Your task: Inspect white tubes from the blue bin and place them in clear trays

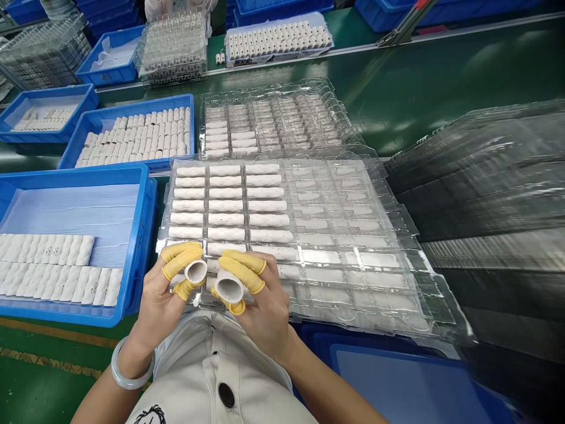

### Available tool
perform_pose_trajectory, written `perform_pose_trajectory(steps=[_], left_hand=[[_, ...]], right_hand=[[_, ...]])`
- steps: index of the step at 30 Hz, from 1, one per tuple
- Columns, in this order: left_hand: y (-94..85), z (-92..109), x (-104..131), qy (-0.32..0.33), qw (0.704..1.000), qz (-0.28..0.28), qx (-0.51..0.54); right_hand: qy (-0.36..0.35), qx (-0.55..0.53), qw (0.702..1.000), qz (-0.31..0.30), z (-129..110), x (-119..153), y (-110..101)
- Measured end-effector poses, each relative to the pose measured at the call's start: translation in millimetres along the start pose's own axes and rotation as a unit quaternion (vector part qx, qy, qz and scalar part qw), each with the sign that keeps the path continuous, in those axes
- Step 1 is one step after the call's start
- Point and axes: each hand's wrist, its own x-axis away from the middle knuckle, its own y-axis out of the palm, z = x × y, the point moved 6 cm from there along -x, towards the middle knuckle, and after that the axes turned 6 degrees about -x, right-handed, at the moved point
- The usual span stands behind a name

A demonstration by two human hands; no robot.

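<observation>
My left hand (165, 288), in yellow finger cots, is closed around a white hollow tube (195, 271), its open end facing me. Another white hollow tube (229, 289) is gripped by my right hand (260, 288), also with yellow finger cots. Both hands are above the near edge of a clear plastic tray (318, 224). Rows of white tubes (226, 206) lie in its left columns; in the right columns mostly bare pockets show. To the left, a blue bin (143, 235) holds two rows of similar tubes (57, 282) on a pale liner.
A second clear tray (282, 118), partly filled, lies behind. More blue bins of white pieces (136, 135) stand at the back left. Blurred stacked trays (494, 194) rise on the right. Beyond the green conveyor (463, 76) are stacked clear trays (174, 44) and another person.
</observation>
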Motion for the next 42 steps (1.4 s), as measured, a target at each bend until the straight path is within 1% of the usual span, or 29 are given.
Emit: perform_pose_trajectory(steps=[7,10,14,15,16,17,18,19,20,21,22,23,24,25,26,27,28,29,30,32,36,42], left_hand=[[2.0,1.3,-0.8,-0.009,1.0,-0.009,0.023],[2.3,2.3,-0.4,-0.012,1.0,-0.011,0.027],[0.8,3.4,0.2,-0.034,0.999,-0.013,0.029],[0.1,3.0,0.2,-0.047,0.998,-0.015,0.034],[-0.3,1.3,0.1,-0.071,0.996,-0.019,0.047],[-0.1,-2.0,0.2,-0.108,0.991,-0.024,0.075],[1.0,-6.7,0.7,-0.157,0.98,-0.029,0.118],[3.5,-12.8,1.9,-0.218,0.959,-0.033,0.176],[7.5,-18.9,3.8,-0.284,0.926,-0.034,0.245],[13.0,-24.0,6.2,-0.349,0.881,-0.033,0.317],[19.3,-27.4,8.5,-0.406,0.827,-0.028,0.388],[26.2,-29.0,10.2,-0.453,0.769,-0.024,0.45],[33.1,-28.7,11.2,-0.491,0.713,-0.022,0.5],[39.1,-27.4,11.4,-0.52,0.662,-0.019,0.539],[43.8,-25.9,11.3,-0.543,0.621,-0.012,0.565],[47.1,-24.8,11.3,-0.564,0.591,0.0,0.577],[49.0,-24.3,11.6,-0.583,0.571,0.015,0.577],[49.7,-24.1,12.0,-0.599,0.559,0.031,0.572],[49.7,-24.2,12.4,-0.611,0.554,0.045,0.564],[49.0,-23.9,12.2,-0.616,0.552,0.058,0.559],[46.8,-24.0,11.0,-0.595,0.555,0.062,0.577],[46.6,-25.9,11.1,-0.585,0.551,0.095,0.588]], right_hand=[[0.046,0.005,0.999,0.005,7.8,1.1,1.6],[0.056,-0.008,0.998,0.005,8.5,0.9,2.0],[0.063,-0.029,0.998,0.013,7.5,1.1,1.4],[0.075,-0.039,0.996,0.015,8.0,1.1,0.8],[0.104,-0.06,0.993,0.016,10.5,1.2,0.3],[0.159,-0.097,0.982,0.014,15.7,1.8,0.6],[0.236,-0.155,0.959,0.011,23.2,3.6,2.1],[0.326,-0.23,0.917,0.008,31.1,7.3,5.5],[0.417,-0.312,0.853,0.006,37.5,12.5,11.1],[0.495,-0.393,0.775,0.005,40.6,17.8,18.0],[0.551,-0.463,0.694,0.007,40.9,21.6,24.7],[0.586,-0.521,0.621,0.013,39.5,23.5,30.5],[0.607,-0.563,0.561,0.022,38.0,24.1,35.3],[0.62,-0.593,0.512,0.031,36.8,24.3,39.3],[0.63,-0.613,0.474,0.044,36.1,24.5,42.6],[0.64,-0.623,0.445,0.055,35.9,25.1,45.4],[0.651,-0.627,0.423,0.065,35.8,26.1,47.6],[0.661,-0.627,0.406,0.072,35.7,27.2,49.4],[0.668,-0.626,0.394,0.077,35.6,28.0,50.7],[0.673,-0.63,0.379,0.08,35.5,28.7,52.2],[0.656,-0.65,0.373,0.091,38.2,29.4,52.6],[0.633,-0.67,0.375,0.1,41.5,30.5,54.1]])
